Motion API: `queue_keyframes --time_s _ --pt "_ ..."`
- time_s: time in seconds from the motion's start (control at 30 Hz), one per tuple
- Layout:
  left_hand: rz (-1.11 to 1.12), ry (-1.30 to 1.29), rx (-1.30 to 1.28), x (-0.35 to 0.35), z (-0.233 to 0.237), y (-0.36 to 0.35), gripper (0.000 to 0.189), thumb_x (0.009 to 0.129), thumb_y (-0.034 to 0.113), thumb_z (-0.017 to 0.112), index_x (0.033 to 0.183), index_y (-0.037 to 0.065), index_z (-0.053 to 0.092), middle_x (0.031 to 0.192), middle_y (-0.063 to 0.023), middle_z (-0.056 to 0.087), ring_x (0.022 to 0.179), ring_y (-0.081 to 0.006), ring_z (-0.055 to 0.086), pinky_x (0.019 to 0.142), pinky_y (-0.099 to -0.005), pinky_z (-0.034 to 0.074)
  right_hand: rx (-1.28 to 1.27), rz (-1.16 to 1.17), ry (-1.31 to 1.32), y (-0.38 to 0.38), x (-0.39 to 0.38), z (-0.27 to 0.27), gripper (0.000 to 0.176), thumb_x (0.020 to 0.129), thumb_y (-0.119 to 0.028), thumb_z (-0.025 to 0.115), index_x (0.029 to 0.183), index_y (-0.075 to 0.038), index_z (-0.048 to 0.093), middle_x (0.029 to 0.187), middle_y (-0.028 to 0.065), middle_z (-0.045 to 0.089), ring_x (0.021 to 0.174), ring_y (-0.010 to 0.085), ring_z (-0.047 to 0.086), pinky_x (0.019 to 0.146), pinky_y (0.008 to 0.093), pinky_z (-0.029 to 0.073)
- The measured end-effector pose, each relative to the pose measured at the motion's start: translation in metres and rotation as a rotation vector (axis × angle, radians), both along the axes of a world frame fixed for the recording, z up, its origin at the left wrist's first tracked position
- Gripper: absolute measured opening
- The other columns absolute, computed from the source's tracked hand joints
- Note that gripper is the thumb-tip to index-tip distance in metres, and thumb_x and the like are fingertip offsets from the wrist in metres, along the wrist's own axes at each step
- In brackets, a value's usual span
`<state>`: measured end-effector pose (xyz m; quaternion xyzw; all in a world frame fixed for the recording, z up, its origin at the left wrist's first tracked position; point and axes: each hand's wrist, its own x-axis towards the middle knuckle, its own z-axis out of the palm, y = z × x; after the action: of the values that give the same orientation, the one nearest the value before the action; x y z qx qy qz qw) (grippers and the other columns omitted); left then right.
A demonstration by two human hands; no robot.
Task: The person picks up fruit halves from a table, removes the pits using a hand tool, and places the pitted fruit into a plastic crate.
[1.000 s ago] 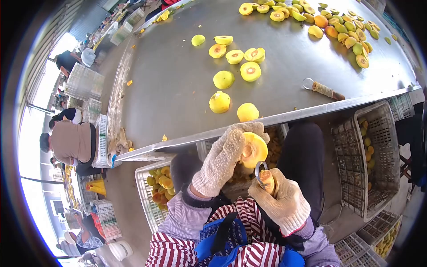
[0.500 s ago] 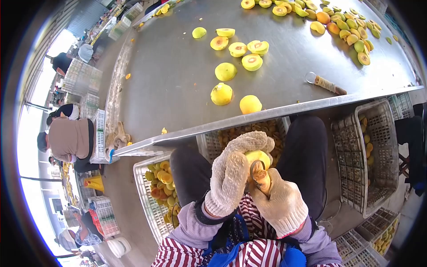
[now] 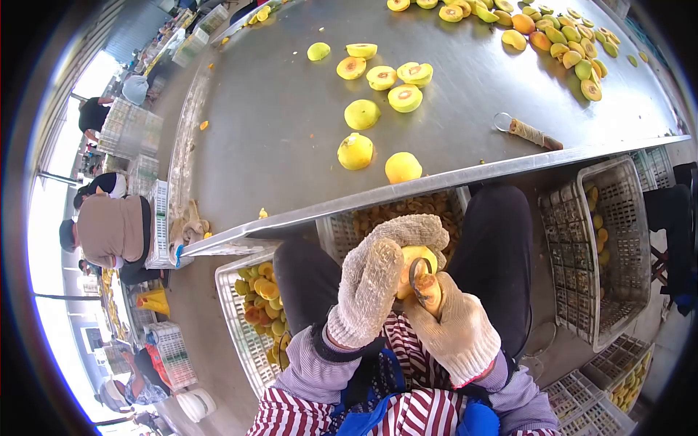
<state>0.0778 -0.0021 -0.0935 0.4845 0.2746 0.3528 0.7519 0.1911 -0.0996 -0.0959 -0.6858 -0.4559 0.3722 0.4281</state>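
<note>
Both my hands wear knitted gloves and meet above my lap, just below the table edge. My left hand point(image 3: 367, 280) is wrapped round a yellow peach half point(image 3: 419, 256), its cut face partly hidden. In my right hand point(image 3: 459, 327) is a loop pitting knife point(image 3: 429, 289), gripped by its short wooden handle, with the curved metal loop against the fruit. On the table ahead lie several cut peach halves point(image 3: 405, 98) and rounded yellow peaches point(image 3: 355, 151). A second loop knife with a wrapped handle point(image 3: 534, 134) rests near the table's front edge.
The metal table point(image 3: 269, 145) spans the front, with a heap of peach halves point(image 3: 560, 43) at far right. Crates stand around my legs: one of peach halves point(image 3: 258, 291) at left, one point(image 3: 603, 254) at right, another under the table. A person in brown point(image 3: 113, 225) sits at left.
The loop knife has turned a little against the peach half, and more of the fruit shows between my hands. The whole view has shifted slightly.
</note>
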Motion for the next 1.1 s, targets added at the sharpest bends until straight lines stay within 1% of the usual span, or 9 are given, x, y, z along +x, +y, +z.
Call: queue_keyframes --time_s 0.07,0.2,0.37,0.57,0.67,0.8,0.9,0.97,1.1 --pt "-0.030 0.026 0.030 -0.002 0.001 0.003 0.055 0.106 0.046 0.049 0.131 -0.002 0.061 0.119 -0.0134 0.068 0.103 -0.0187 0.066 0.092 -0.0329 0.053 -0.081 0.028 0.011 -0.001 -0.001 -0.001 0.025 0.088 -0.016 0.074 0.105 0.000 0.063 0.077 0.0183 0.071 0.070 0.0327 0.073 0.063 0.0375 0.056" --pt "-0.074 0.261 0.240 -0.003 0.009 0.008 0.053 0.107 0.044 0.049 0.130 -0.002 0.061 0.119 -0.0131 0.068 0.103 -0.0205 0.066 0.091 -0.0331 0.053 0.069 -0.010 0.110 -0.001 -0.003 -0.011 0.024 0.086 -0.020 0.077 0.096 -0.004 0.062 0.064 0.0184 0.063 0.057 0.0373 0.067 0.050 0.0419 0.052" --pt "-0.122 0.114 -0.001 -0.003 0.009 0.011 0.051 0.106 0.041 0.052 0.135 -0.001 0.057 0.125 -0.0122 0.066 0.109 -0.0236 0.065 0.096 -0.0355 0.052 0.043 -0.010 0.141 -0.001 0.000 -0.013 0.024 0.087 -0.019 0.075 0.100 -0.002 0.063 0.067 0.0199 0.065 0.061 0.0379 0.068 0.053 0.0413 0.053" --pt "0.021 -0.009 -0.125 -0.003 0.005 0.002 0.059 0.104 0.028 0.059 0.152 0.002 0.038 0.138 -0.0144 0.057 0.118 -0.0240 0.062 0.107 -0.0400 0.047 -0.095 -0.245 0.336 0.003 0.014 -0.001 0.016 0.092 -0.014 0.068 0.099 -0.001 0.063 0.067 0.0127 0.063 0.058 0.0171 0.065 0.057 0.0322 0.050" --pt "-0.398 0.275 -0.143 -0.021 0.002 0.009 0.054 0.099 0.013 0.066 0.147 0.003 0.044 0.135 -0.0129 0.059 0.119 -0.0224 0.061 0.103 -0.0382 0.052 -0.069 -0.320 0.355 0.008 0.022 -0.002 0.016 0.093 -0.014 0.068 0.098 -0.001 0.061 0.070 0.0134 0.065 0.061 0.0180 0.067 0.059 0.0318 0.052" --pt "-0.092 0.030 -0.327 -0.016 0.008 0.002 0.037 0.097 0.016 0.067 0.129 0.007 0.052 0.135 -0.0136 0.059 0.117 -0.0216 0.062 0.100 -0.0357 0.053 -0.033 -0.252 0.253 0.000 0.011 -0.002 0.021 0.091 -0.015 0.072 0.101 -0.001 0.061 0.075 0.0149 0.069 0.066 0.0220 0.072 0.060 0.0329 0.053" --pt "-0.099 0.034 -0.313 -0.018 0.002 0.001 0.041 0.097 0.017 0.067 0.134 0.009 0.050 0.137 -0.0139 0.058 0.118 -0.0220 0.062 0.101 -0.0359 0.052 0.171 -0.275 0.145 0.004 0.003 -0.011 0.026 0.089 -0.016 0.075 0.106 -0.002 0.061 0.077 0.0150 0.070 0.068 0.0242 0.073 0.062 0.0337 0.055" --pt "-0.087 0.013 -0.282 -0.014 -0.001 -0.009 0.044 0.099 0.017 0.065 0.137 0.008 0.047 0.136 -0.0136 0.059 0.118 -0.0219 0.062 0.100 -0.0349 0.051 0.151 -0.230 0.151 0.005 0.005 -0.008 0.032 0.086 -0.014 0.077 0.111 -0.002 0.061 0.079 0.0157 0.070 0.070 0.0283 0.074 0.064 0.0345 0.056" --pt "0.009 0.305 0.276 -0.007 -0.015 -0.019 0.046 0.101 0.019 0.062 0.141 0.005 0.046 0.130 -0.0130 0.063 0.119 -0.0226 0.062 0.100 -0.0353 0.050 0.279 -0.235 0.015 0.004 0.003 -0.014 0.033 0.082 -0.010 0.079 0.110 -0.004 0.063 0.079 0.0169 0.070 0.071 0.0343 0.072 0.063 0.0376 0.056"
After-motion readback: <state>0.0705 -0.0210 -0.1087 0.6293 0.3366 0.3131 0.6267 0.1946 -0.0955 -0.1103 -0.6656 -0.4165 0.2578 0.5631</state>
